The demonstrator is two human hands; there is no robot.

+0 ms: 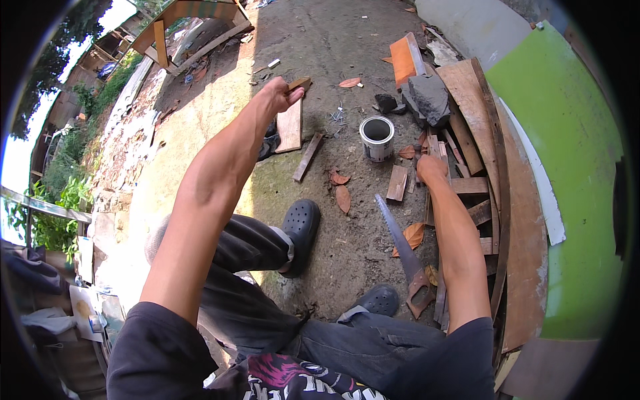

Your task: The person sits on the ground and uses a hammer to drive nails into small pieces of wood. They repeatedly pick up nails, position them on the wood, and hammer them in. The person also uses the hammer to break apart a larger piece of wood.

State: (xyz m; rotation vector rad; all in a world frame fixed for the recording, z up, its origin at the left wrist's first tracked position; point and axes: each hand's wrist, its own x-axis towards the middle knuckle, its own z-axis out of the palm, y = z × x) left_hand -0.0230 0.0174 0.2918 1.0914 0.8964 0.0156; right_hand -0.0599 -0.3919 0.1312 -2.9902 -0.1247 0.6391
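My left hand (281,97) reaches forward and pinches a small piece of wood (300,84). Just below it, a pale wooden board (290,127) rests on the ground beside some dark material. My right hand (433,171) is closed low beside the scrap-wood pile at the right; what its fingers hold, if anything, is hidden. Close to that hand lies a short wooden block (397,183). An open metal can (377,138) stands upright between my hands, nearer the right one. Below my right hand, a handsaw (405,253) lies with its wooden handle toward me.
Grey stone chunks (429,100) and an orange board (406,59) sit behind the can. Wooden planks (467,143) and a large green panel (567,133) line the right side. A narrow wood strip (308,157), nails (338,115) and dry leaves (343,199) lie on the concrete.
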